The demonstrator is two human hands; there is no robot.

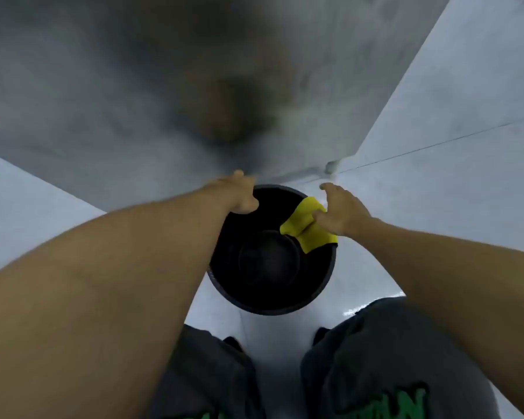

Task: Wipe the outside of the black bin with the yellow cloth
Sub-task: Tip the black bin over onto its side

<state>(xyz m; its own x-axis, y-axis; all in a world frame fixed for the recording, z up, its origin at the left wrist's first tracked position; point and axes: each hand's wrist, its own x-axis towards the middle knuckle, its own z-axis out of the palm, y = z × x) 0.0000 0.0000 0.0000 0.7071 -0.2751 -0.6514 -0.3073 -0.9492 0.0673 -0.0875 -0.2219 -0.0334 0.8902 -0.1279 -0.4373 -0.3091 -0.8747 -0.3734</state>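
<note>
The round black bin (273,300) stands on the floor below me, seen from straight above, its dark inside showing. My left hand (238,193) grips the far left of its rim, thumb inside. My right hand (338,211) presses the yellow cloth (306,228) against the right rim; the cloth drapes over the edge, part of it hanging inside the bin. The bin's outer wall is mostly hidden from this angle.
A grey concrete wall (133,86) rises just behind the bin, with a pale wall (451,101) meeting it at a corner on the right. The floor (28,213) is light and glossy. My legs in dark shorts (375,358) stand close to the bin's near side.
</note>
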